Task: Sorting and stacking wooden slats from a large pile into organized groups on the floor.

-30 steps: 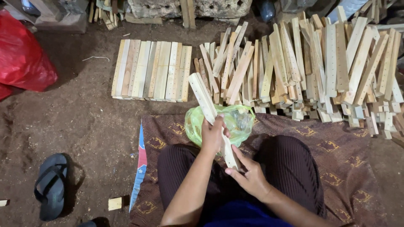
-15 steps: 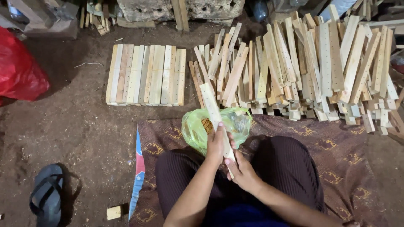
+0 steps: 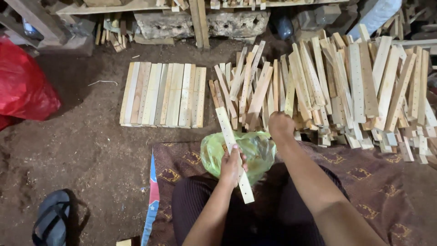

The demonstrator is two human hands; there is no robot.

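Observation:
My left hand (image 3: 232,166) grips a pale wooden slat (image 3: 227,132) with small holes along it, held tilted over a green plastic bag (image 3: 255,150) in front of my lap. My right hand (image 3: 280,125) reaches forward, fingers curled, to the near edge of a big loose pile of similar slats (image 3: 346,86). Whether that hand holds a slat cannot be told. A neat flat row of slats (image 3: 161,93) lies on the dirt floor to the left of the pile.
I sit on a brown patterned cloth (image 3: 378,182). A red plastic bag (image 3: 25,86) lies at the far left and a dark sandal (image 3: 52,223) at the lower left. Stone blocks (image 3: 200,23) and wood scraps line the back.
My right hand has let go of the slat's lower end and reached forward to the loose pile. My left hand still holds the slat, now lower over the bag.

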